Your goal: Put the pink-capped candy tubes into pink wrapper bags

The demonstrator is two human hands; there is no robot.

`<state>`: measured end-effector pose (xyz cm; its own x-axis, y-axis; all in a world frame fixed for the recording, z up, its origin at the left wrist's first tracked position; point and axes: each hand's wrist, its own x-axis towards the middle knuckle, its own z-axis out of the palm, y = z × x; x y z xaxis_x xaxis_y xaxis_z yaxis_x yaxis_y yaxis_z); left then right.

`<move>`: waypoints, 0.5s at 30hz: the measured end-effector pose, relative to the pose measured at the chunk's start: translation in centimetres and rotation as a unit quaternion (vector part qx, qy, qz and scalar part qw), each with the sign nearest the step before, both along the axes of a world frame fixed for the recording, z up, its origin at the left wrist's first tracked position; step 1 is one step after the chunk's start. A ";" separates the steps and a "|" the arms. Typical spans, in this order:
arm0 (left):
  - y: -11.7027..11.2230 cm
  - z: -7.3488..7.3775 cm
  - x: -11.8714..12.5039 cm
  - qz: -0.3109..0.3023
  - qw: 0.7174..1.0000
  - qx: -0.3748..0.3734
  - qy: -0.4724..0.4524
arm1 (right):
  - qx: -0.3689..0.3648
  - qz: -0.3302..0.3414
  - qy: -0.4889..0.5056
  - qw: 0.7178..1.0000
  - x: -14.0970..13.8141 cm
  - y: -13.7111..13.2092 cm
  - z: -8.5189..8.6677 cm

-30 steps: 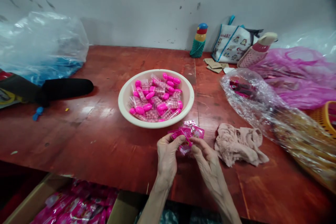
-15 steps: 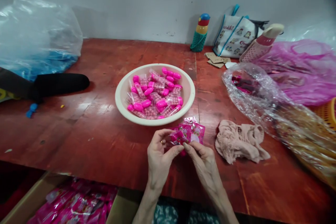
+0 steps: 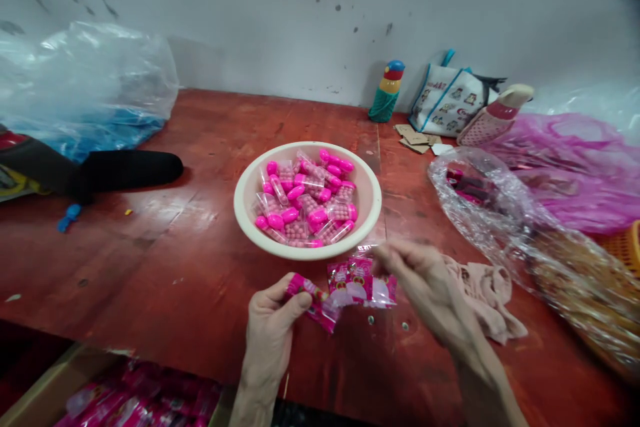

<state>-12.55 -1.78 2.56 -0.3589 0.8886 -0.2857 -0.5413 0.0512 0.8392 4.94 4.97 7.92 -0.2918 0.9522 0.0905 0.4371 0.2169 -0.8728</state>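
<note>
My left hand (image 3: 273, 320) pinches a shiny pink printed packet (image 3: 314, 297) with a clear section at its lower end, just above the table. My right hand (image 3: 415, 273) is smeared by motion, its fingertips close together over the right side of several flat pink packets (image 3: 359, 278). Whether it holds anything cannot be made out. These packets lie in front of a cream bowl (image 3: 243, 203), one overlapping another. Inside the bowl are clear tubes (image 3: 327, 217) with bright pink caps, filled with small pink balls.
Below the table's front edge stands a cardboard box of pink packets (image 3: 145, 400). A crumpled beige cloth (image 3: 493, 293) lies to the right, near clear plastic wrap (image 3: 480, 213) and a pink bag (image 3: 575, 167). A bottle (image 3: 387, 90) and a white bag (image 3: 445, 100) stand behind.
My hands have parted: the left went left with the pink packet, the right moved right and up towards the bowl's near edge. The view has tilted up slightly.
</note>
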 end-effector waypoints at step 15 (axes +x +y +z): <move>-1.0 1.4 -2.9 0.191 0.978 -0.005 -0.090 | 0.120 0.095 -0.458 0.876 -6.6 9.9 -2.1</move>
